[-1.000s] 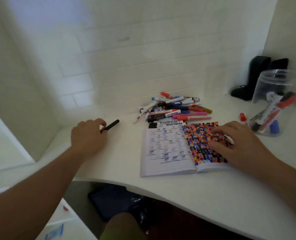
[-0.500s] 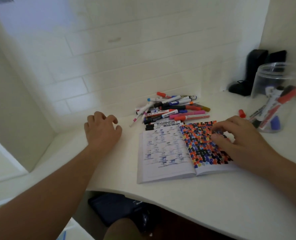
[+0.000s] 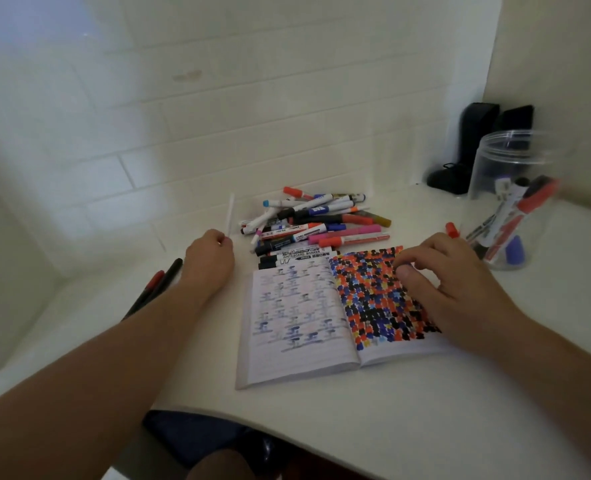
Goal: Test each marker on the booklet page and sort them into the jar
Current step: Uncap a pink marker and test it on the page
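Left hand (image 3: 211,261) curled into a fist on the tabletop (image 3: 373,427), left of the marker pile (image 3: 314,225); can't tell if it's holding anything. Right hand (image 3: 449,285) rests on the booklet (image 3: 307,323), fingers bent over the colour-dotted right page. Most pile markers run roughly left-right. Jar (image 3: 515,199) at far right, its markers leaning, blurred. Black and red pens (image 3: 155,289) partly hidden behind left forearm.

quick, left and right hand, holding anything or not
Left hand: fingers curled by the marker pile, whether it holds anything cannot be told.
Right hand: holds nothing, fingers resting on the booklet.
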{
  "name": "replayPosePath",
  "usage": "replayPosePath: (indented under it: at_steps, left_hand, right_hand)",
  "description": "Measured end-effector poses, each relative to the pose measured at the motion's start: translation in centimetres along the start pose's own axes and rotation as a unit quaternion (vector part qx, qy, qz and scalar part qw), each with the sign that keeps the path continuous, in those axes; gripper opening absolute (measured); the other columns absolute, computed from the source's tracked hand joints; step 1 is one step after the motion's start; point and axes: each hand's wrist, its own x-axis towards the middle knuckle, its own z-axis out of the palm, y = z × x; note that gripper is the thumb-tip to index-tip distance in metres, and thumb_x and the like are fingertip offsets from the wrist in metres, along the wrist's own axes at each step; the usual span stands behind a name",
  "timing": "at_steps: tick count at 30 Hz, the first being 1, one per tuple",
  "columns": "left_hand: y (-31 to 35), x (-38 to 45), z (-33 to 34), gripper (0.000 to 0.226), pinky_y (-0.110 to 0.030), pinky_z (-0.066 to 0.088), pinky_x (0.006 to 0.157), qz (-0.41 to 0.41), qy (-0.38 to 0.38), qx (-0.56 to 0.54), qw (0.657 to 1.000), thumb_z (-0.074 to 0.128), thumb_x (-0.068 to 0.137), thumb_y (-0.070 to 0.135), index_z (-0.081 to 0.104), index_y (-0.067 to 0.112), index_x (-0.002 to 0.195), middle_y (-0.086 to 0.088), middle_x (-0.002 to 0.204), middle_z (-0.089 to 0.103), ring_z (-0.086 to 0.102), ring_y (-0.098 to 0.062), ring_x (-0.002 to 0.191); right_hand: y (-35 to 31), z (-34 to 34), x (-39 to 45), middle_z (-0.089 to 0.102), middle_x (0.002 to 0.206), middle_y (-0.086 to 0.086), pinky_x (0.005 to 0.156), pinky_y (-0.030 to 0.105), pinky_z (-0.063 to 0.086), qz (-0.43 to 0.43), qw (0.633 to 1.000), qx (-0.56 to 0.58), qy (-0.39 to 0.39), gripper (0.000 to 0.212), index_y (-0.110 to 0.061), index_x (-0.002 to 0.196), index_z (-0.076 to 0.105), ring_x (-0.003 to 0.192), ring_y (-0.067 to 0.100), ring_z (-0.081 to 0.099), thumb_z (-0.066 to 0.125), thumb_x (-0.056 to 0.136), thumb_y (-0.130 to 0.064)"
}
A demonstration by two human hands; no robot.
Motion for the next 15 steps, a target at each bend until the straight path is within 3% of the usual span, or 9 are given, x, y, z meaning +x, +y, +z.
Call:
replayPosePath:
  at_steps: [2,6,9,11,13,15]
  left_hand:
    - [0.9,-1.2,-0.6,0.022,-0.038,0.047,0.079,0.014,0.019,-0.109,0.994,0.042,0.107,0.029,0.060,0.017,0.112,-0.007,0.107,0.068,0.059,-0.022,0.088]
    - [5.5,-6.0,-1.2,0.020,-0.032,0.043,0.066,0.167,-0.018,-0.229,0.959,0.040,0.109,0.023,0.057,0.016,0.100,0.001,0.082,0.062,0.049,-0.012,0.069]
    - [9.4,-10.3,-0.6,0.019,-0.028,0.037,0.056,0.298,-0.154,-0.192,0.922,0.039,0.110,0.026,0.057,0.023,0.104,0.003,0.076,0.053,0.042,-0.009,0.062]
    - [11.2,-12.6,0.2,0.018,-0.028,0.039,0.057,0.368,-0.214,-0.135,0.895,0.041,0.110,0.028,0.058,0.026,0.106,0.006,0.077,0.056,0.046,-0.009,0.064]
    - [12.2,-13.9,1.2,0.016,-0.029,0.043,0.061,0.409,-0.228,-0.107,0.877,0.043,0.109,0.028,0.056,0.028,0.101,0.007,0.078,0.057,0.051,-0.010,0.068]
    - [12.7,-14.2,2.0,0.018,-0.031,0.045,0.062,0.413,-0.229,-0.105,0.875,0.045,0.108,0.030,0.054,0.036,0.094,0.009,0.077,0.058,0.053,-0.009,0.069]
  right_hand:
    - [-0.4,-0.1,0.1,0.053,0.095,-0.020,0.084,0.036,0.039,-0.003,1.000,0.005,0.008,0.033,-0.028,0.108,0.071,0.095,0.010,0.050,0.046,0.100,-0.048]
    - [-1.3,-0.2,0.1,0.060,0.085,-0.019,0.073,0.028,0.041,-0.017,1.000,0.018,-0.014,0.041,-0.030,0.107,0.071,0.084,0.001,0.055,0.046,0.092,-0.059]
    - [-1.2,-0.5,0.0,0.067,0.082,-0.010,0.063,0.016,0.046,0.019,0.995,0.090,-0.029,0.042,-0.044,0.120,0.065,0.073,0.007,0.061,0.049,0.088,-0.066]
    - [-1.3,-0.8,0.0,0.069,0.080,-0.005,0.063,0.020,0.051,0.044,0.982,0.183,-0.023,0.036,-0.051,0.121,0.061,0.069,0.010,0.063,0.055,0.087,-0.062]
    - [-1.5,-1.2,-0.2,0.066,0.072,-0.007,0.062,0.027,0.052,0.063,0.959,0.278,0.000,0.021,-0.039,0.113,0.069,0.065,0.012,0.059,0.061,0.094,-0.046]
    - [-1.6,-1.6,-0.3,0.061,0.064,-0.007,0.059,0.026,0.048,0.089,0.941,0.326,0.023,0.010,-0.026,0.098,0.073,0.060,0.012,0.053,0.063,0.099,-0.028]
